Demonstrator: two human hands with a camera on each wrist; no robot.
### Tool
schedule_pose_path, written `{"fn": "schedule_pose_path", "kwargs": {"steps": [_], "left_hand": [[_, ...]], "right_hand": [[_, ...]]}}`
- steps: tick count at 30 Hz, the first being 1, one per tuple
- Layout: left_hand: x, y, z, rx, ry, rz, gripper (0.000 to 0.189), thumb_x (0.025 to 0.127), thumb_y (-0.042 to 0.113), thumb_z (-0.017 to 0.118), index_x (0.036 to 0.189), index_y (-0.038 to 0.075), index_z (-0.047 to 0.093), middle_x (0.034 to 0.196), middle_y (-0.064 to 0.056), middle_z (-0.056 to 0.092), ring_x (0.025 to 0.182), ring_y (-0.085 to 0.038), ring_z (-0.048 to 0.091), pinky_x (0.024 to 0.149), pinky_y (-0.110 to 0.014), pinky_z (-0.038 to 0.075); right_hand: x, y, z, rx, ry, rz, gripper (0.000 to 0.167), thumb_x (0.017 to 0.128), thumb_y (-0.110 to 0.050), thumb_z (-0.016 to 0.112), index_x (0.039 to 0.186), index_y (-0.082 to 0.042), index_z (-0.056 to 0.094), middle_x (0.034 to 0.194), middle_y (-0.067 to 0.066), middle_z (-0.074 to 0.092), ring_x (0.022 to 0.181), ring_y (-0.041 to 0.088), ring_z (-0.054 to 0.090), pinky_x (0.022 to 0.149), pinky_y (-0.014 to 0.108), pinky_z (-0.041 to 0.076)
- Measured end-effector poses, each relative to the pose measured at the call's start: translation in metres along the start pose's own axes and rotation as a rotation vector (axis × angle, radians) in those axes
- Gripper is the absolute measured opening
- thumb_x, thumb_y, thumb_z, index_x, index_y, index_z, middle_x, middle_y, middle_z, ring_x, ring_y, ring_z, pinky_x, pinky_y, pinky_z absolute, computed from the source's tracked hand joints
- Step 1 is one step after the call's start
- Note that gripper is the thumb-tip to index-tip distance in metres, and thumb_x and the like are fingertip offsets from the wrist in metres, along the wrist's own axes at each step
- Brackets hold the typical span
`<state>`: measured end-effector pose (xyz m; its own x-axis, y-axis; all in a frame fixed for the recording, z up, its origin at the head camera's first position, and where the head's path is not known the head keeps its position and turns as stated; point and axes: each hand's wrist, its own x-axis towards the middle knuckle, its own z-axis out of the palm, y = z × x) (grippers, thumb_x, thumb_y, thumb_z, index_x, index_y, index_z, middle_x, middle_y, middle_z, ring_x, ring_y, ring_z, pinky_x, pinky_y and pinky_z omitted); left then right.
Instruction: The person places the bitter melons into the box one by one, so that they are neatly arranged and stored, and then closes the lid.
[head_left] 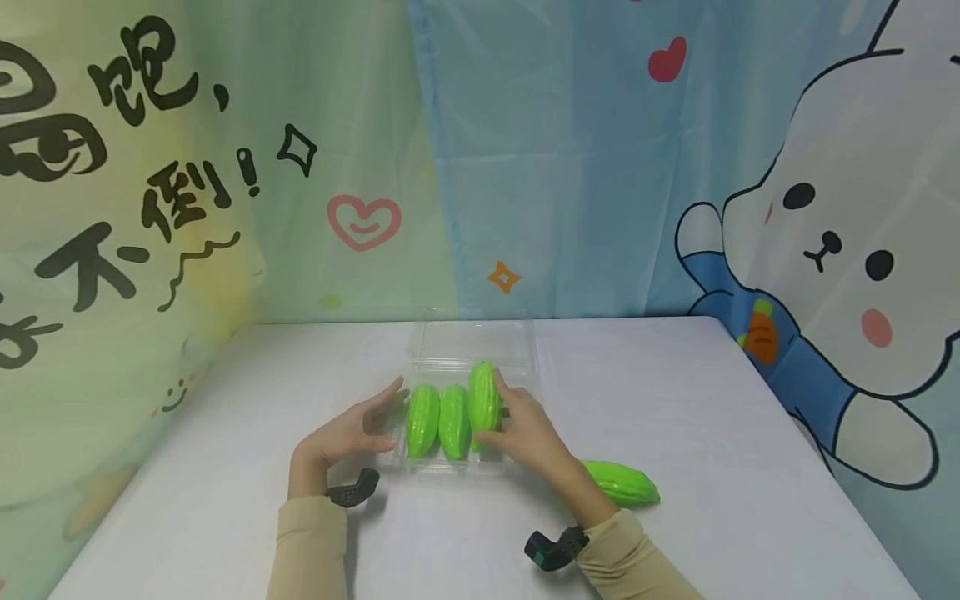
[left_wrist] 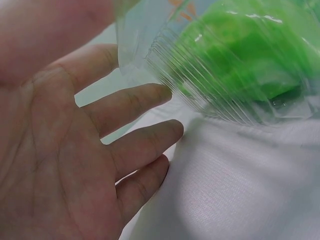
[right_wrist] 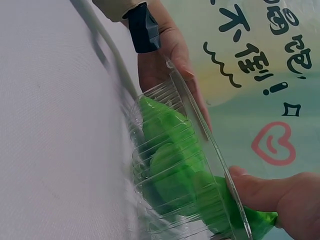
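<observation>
A clear plastic clamshell box [head_left: 442,468] sits on the table with its lid [head_left: 476,340] folded back. Two ribbed green bitter melons lie side by side in it, one at the left [head_left: 423,421] and one in the middle [head_left: 453,422]. At the box's right side my right hand [head_left: 531,429] grips a third bitter melon [head_left: 483,398], thumb on its near end and fingers toward its far part. My left hand [head_left: 360,427] is at the box's left wall, fingers spread and fairly straight; in the left wrist view the fingertips [left_wrist: 162,92] are right at the ribbed plastic side.
Another bitter melon [head_left: 622,483] lies on the white table [head_left: 750,433] to the right, partly behind my right forearm. A printed curtain [head_left: 540,167] hangs behind the table's back edge. Each wrist carries a dark camera mount, such as the right one [head_left: 557,550].
</observation>
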<state>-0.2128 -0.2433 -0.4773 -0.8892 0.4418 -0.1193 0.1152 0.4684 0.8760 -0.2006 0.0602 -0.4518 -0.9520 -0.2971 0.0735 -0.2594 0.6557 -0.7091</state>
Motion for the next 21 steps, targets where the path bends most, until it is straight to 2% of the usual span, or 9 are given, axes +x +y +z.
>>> {"fn": "schedule_pose_path", "kwargs": {"steps": [7,14,21], "left_hand": [[0.0026,-0.0046,-0.0010,-0.009,-0.009,0.011,0.100,0.076,0.022,0.079,0.153,0.025,0.016,0.160,-0.005,0.014,0.148,-0.029,0.009,0.120,-0.051,0.011],[0.0022,-0.0017,-0.0007,-0.013,-0.010,-0.004,0.099,0.076,0.022,0.078,0.153,0.027,0.016,0.160,-0.006,0.017,0.148,-0.030,0.011,0.119,-0.052,0.012],[0.0010,-0.0007,0.0005,-0.019,-0.015,0.010,0.099,0.077,0.021,0.078,0.153,0.025,0.014,0.160,-0.007,0.016,0.148,-0.030,0.007,0.119,-0.054,0.009]], "right_hand": [[0.0016,-0.0001,0.0027,-0.075,-0.014,-0.023,0.101,0.070,-0.033,0.083,0.149,-0.005,0.027,0.118,0.021,0.059,0.100,0.027,0.059,0.087,0.041,0.053],[0.0015,0.0010,0.0034,-0.128,-0.048,0.005,0.104,0.069,-0.035,0.083,0.150,-0.007,0.025,0.125,0.025,0.056,0.111,0.033,0.057,0.094,0.046,0.050],[-0.0013,-0.0013,0.0041,-0.161,-0.066,0.024,0.105,0.069,-0.038,0.083,0.150,-0.007,0.024,0.124,0.024,0.055,0.108,0.033,0.058,0.091,0.045,0.052]]}}
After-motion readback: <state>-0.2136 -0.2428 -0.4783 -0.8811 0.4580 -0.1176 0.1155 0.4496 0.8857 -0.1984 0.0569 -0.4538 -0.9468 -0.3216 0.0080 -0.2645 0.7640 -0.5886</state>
